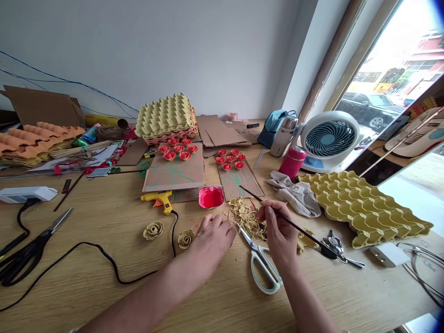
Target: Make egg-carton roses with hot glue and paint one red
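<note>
In my right hand (pixel 281 233), a thin dark paintbrush (pixel 301 226) is pinched between thumb and fingers, one end slanting up and left over the cardboard. My left hand (pixel 215 236) is low over the table with its fingers curled down; what they hold, if anything, is hidden. Close beside it lies an unpainted paper rose (pixel 186 239), and another unpainted rose (pixel 153 230) is further left. A small dish of red paint (pixel 211 197) stands just beyond my left hand. Red paper roses (pixel 178 149) rest on cardboard with green lines, and more red roses (pixel 230 159) on a second piece.
White-handled scissors (pixel 264 270) and carton scraps (pixel 248 219) lie between my hands. A yellow glue gun (pixel 158 200) trails its cord leftward. Black scissors (pixel 33 254) lie far left. Egg trays (pixel 367 203), a cloth (pixel 294 192), keys (pixel 338 249) and a fan (pixel 329 138) occupy the right.
</note>
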### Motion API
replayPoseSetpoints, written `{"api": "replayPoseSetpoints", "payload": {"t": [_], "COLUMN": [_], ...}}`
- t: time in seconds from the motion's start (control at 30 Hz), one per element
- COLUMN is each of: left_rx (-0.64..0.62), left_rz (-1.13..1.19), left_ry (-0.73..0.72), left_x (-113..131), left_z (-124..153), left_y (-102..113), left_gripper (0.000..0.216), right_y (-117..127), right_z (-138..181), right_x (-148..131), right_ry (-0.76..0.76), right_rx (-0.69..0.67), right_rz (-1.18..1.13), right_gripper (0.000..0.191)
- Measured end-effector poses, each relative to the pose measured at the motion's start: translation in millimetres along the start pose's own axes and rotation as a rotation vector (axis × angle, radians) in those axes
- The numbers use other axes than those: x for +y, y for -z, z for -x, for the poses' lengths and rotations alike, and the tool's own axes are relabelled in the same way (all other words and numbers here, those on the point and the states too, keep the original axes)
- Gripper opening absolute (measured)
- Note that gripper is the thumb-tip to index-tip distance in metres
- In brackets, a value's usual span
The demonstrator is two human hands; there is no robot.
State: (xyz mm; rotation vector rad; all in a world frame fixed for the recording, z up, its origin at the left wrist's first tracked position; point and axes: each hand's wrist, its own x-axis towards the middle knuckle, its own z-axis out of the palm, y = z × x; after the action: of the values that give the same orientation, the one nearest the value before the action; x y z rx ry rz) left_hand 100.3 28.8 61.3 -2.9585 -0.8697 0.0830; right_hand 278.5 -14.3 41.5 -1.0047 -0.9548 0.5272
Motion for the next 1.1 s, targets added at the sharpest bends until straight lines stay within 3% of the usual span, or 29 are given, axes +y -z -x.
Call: {"api": "replayPoseSetpoints", "payload": {"t": [0.13, 0.27, 0.4, 0.6, 0.73, 0.83, 0.93, 1.1], "left_rx": [-0.107, -0.198, -0.245, -0.246, -0.206, -0.091, -0.005, -0.044], "left_rz": [0.035, 0.099, 0.189, 0.186, 0.248, 0.219, 0.156, 0.141], "left_ry": [0.066, 0.242, 0.319, 0.429, 0.423, 0.387, 0.299, 0.235], "left_x": [7.1, 0.6, -3.4, -8.3, -18.0, -36.6, -63.9, -102.9], "left_z": [36.8, 62.7, 85.3, 101.1, 104.4, 84.2, 36.8, -46.9], "left_y": [-0.7, 2.2, 3.1, -8.6, -3.8, 11.5, 23.8, 12.5], "left_gripper": [0.029, 0.036, 0.043, 0.044, 0.063, 0.061, 0.063, 0.095], "right_y": [-0.3, -0.7, -0.1, 0.2, -0.3, 0.2, 0.9, 2.8], "right_z": [2.1, 3.8, 6.0, 6.6, 4.3, 3.6, 3.5, 2.3], "right_x": [1.9, 4.4, 6.1, 7.7, 8.3, 8.7, 8.1, 7.6], "right_ry": [0.016, 0.049, 0.044, 0.051, 0.052, 0.047, 0.053, 0.044], "right_rx": [-0.054, -0.083, -0.121, -0.138, -0.115, -0.096, -0.085, -0.077], "right_rz": [0.030, 0.104, 0.145, 0.181, 0.167, 0.155, 0.142, 0.164], "right_gripper": [0.012, 0.012, 0.014, 0.014, 0.016, 0.015, 0.014, 0.016]}}
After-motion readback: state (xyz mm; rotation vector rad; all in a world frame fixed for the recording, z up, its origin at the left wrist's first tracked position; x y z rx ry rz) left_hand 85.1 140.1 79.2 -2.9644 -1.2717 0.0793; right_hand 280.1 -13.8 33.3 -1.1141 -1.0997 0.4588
